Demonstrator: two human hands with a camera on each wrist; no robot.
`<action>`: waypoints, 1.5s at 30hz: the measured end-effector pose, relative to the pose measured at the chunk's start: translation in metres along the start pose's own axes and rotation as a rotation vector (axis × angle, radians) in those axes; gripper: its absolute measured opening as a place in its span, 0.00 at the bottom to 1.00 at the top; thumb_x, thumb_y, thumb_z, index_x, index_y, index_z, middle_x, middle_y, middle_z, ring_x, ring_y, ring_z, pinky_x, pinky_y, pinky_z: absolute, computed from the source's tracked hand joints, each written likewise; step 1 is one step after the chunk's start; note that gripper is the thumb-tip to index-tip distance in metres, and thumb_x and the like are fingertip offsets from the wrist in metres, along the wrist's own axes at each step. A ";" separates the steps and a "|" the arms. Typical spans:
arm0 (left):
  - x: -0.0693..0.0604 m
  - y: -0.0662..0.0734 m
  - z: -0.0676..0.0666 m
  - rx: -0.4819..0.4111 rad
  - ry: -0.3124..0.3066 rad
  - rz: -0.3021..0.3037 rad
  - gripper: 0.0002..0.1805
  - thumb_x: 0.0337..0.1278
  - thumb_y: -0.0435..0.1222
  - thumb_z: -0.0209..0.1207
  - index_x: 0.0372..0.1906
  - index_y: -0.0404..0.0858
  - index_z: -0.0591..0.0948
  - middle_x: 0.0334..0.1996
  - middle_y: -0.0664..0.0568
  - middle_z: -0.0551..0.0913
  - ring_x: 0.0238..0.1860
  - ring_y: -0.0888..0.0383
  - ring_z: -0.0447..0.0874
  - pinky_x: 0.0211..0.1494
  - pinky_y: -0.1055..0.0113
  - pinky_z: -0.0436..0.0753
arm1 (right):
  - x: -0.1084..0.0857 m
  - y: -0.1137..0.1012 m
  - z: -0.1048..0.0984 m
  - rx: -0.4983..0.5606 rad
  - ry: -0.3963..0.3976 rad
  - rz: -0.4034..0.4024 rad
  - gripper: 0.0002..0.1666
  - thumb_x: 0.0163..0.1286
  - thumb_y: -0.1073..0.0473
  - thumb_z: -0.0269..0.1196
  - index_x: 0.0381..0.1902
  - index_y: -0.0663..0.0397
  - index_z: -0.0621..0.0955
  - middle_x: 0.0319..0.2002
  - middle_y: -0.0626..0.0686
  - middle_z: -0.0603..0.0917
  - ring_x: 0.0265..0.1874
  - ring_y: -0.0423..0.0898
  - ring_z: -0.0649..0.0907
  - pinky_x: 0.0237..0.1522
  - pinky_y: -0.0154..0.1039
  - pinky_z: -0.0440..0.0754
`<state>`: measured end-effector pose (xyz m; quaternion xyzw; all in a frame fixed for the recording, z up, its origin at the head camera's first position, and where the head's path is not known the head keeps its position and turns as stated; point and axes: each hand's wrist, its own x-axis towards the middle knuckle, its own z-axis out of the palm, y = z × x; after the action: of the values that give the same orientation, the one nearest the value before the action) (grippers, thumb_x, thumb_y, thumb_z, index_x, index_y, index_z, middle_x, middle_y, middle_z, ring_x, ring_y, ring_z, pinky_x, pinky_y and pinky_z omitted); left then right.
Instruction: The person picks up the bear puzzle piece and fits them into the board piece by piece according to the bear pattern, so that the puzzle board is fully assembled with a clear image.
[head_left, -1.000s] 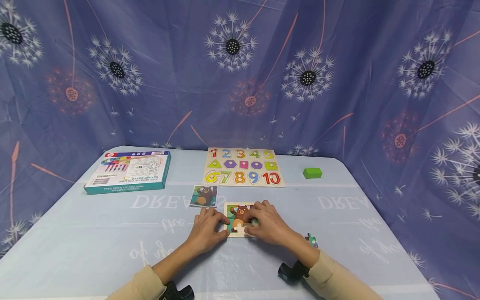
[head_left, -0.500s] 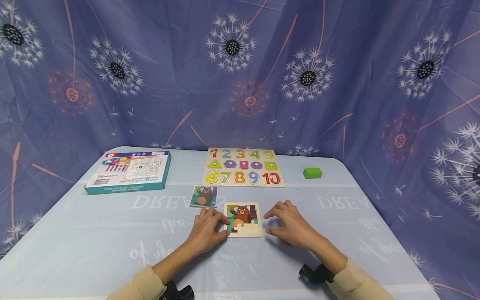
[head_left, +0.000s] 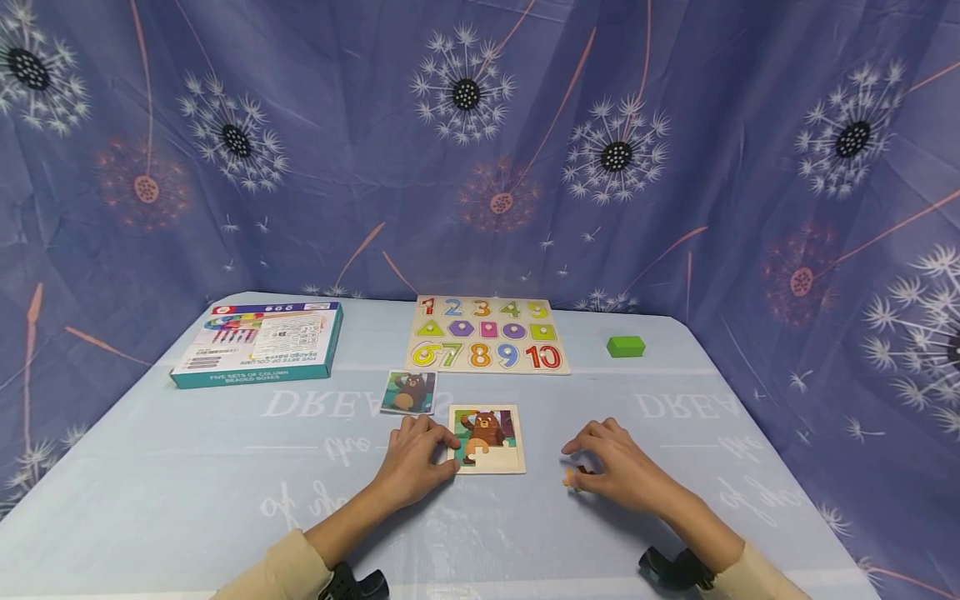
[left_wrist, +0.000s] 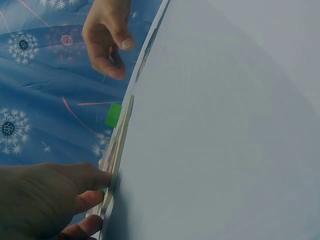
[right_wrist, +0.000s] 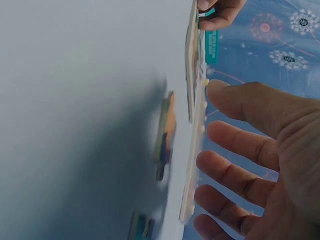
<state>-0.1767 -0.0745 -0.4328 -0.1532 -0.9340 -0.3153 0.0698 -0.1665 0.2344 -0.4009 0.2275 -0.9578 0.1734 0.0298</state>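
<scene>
A bear jigsaw puzzle in a square wooden frame (head_left: 501,460) lies mid-table, bare wood showing along its lower right. My left hand (head_left: 416,462) holds its left edge, with thumb and index finger against the border. In the left wrist view the left thumb (left_wrist: 92,177) rests on the frame's near edge. My right hand (head_left: 622,467) hovers to the right, fingers spread and slightly bent, over a loose orange-brown puzzle piece (head_left: 572,480). The right wrist view shows that puzzle piece (right_wrist: 166,131) apart from the fingers and a second, teal piece (right_wrist: 142,227).
A bear picture card (head_left: 408,392) lies behind the puzzle, to its left. Farther back are a number-and-shape peg board (head_left: 487,342), a green block (head_left: 626,347) and a flat teal-and-white box (head_left: 258,346). A dandelion-patterned curtain (head_left: 360,167) hangs behind the table.
My right hand has left the puzzle's right side and moved right and slightly nearer me, over the loose piece. My left hand has stayed at the frame's edge.
</scene>
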 end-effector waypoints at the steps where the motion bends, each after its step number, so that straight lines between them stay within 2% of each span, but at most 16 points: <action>1: 0.000 0.000 0.000 -0.002 0.000 -0.001 0.09 0.39 0.38 0.68 0.30 0.47 0.82 0.33 0.54 0.73 0.38 0.59 0.60 0.41 0.62 0.58 | -0.002 0.001 0.000 0.000 -0.002 0.003 0.17 0.50 0.50 0.72 0.40 0.42 0.83 0.39 0.39 0.78 0.40 0.38 0.68 0.43 0.40 0.68; 9: -0.001 0.001 0.000 -0.010 0.001 -0.006 0.09 0.39 0.38 0.68 0.30 0.47 0.82 0.33 0.54 0.73 0.38 0.59 0.61 0.42 0.62 0.58 | -0.012 0.011 0.000 -0.017 -0.017 -0.016 0.18 0.48 0.52 0.72 0.40 0.41 0.83 0.36 0.39 0.77 0.38 0.37 0.67 0.40 0.36 0.65; 19: 0.000 0.000 0.000 -0.006 0.000 -0.009 0.09 0.39 0.39 0.69 0.30 0.47 0.82 0.33 0.54 0.74 0.38 0.59 0.61 0.42 0.62 0.58 | -0.017 0.023 0.006 -0.054 0.024 -0.051 0.16 0.48 0.53 0.71 0.38 0.38 0.83 0.35 0.36 0.76 0.37 0.35 0.66 0.41 0.36 0.65; 26: 0.001 -0.001 0.001 -0.007 0.003 -0.006 0.09 0.39 0.39 0.69 0.30 0.47 0.82 0.33 0.55 0.73 0.38 0.59 0.61 0.42 0.62 0.58 | -0.016 0.025 0.007 -0.047 0.008 -0.044 0.15 0.50 0.53 0.71 0.38 0.37 0.83 0.35 0.36 0.75 0.37 0.35 0.66 0.41 0.36 0.64; 45: 0.000 -0.001 0.001 -0.012 0.008 -0.004 0.09 0.39 0.38 0.69 0.31 0.47 0.82 0.33 0.55 0.73 0.38 0.59 0.60 0.42 0.62 0.58 | -0.013 0.021 0.007 -0.048 0.044 -0.062 0.13 0.49 0.52 0.71 0.35 0.35 0.82 0.34 0.36 0.76 0.37 0.34 0.66 0.41 0.36 0.66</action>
<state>-0.1767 -0.0742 -0.4341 -0.1503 -0.9320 -0.3218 0.0720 -0.1646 0.2552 -0.4164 0.2525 -0.9532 0.1544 0.0616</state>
